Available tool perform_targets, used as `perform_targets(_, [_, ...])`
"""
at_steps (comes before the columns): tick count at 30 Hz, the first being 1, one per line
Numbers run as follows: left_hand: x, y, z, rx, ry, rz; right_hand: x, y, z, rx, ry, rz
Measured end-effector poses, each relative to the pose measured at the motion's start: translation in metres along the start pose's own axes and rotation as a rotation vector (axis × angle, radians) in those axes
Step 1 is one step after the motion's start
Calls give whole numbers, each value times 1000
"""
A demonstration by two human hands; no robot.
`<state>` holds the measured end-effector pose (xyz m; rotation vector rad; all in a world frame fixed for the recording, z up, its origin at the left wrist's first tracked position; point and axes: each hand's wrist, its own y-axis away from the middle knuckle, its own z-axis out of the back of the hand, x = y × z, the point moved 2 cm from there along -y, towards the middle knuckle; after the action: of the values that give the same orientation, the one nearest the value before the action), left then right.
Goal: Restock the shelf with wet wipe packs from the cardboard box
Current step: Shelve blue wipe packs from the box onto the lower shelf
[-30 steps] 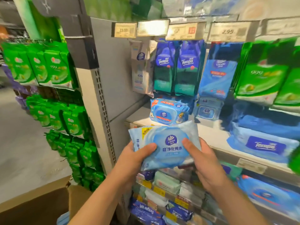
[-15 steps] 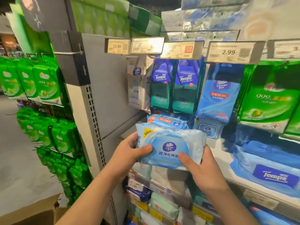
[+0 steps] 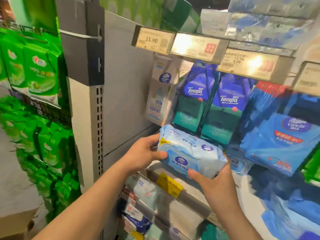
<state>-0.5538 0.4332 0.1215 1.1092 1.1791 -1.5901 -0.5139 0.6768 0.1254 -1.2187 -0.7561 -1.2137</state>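
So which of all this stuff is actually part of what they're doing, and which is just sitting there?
Part of the job:
- light blue wet wipe pack, gripped by left hand and right hand
- shelf it is heading for
- cardboard box, bottom left

Just there:
- Tempo packs
- green packs
- price tags

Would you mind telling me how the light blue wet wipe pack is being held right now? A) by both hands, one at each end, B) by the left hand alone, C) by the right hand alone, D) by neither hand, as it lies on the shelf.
A: the left hand grips the left end of the wet wipe pack and the right hand grips its lower right end, in front of the shelf.
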Motion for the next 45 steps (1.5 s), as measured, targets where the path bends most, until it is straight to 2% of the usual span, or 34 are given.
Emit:
perform_targets(4, [14, -10, 9, 26, -67, 5, -23, -8, -7, 10, -6, -42])
perform_targets(10, [37, -10, 11, 2, -73, -77, -50, -4, -7, 25, 68, 20])
perform_targets(16, [54, -7, 11, 50, -131, 13, -66, -4, -9, 83, 157, 17])
perform_targets(23, [65, -6, 11, 96, -219, 74, -66, -1, -12, 131, 111, -86])
perform_targets(27, [61, -2, 9, 92, -288, 83, -62, 1, -9, 148, 172, -138])
perform_targets(33, [44, 13, 4, 21, -444, 123, -49, 3, -6, 159, 269, -160])
perform_targets(37, [29, 29, -6, -85, -522, 144, -45, 6, -1, 165, 287, -271])
perform_targets(40, [15, 50, -12, -139, -483, 161, -38, 19, 4, 150, 342, -314])
perform_targets(42, [7, 68, -15, -162, -434, 156, -31, 32, 5, 126, 377, -301])
perform_targets(45, [2, 100, -19, -196, -528, 154, -17, 61, 3, 72, 346, -203])
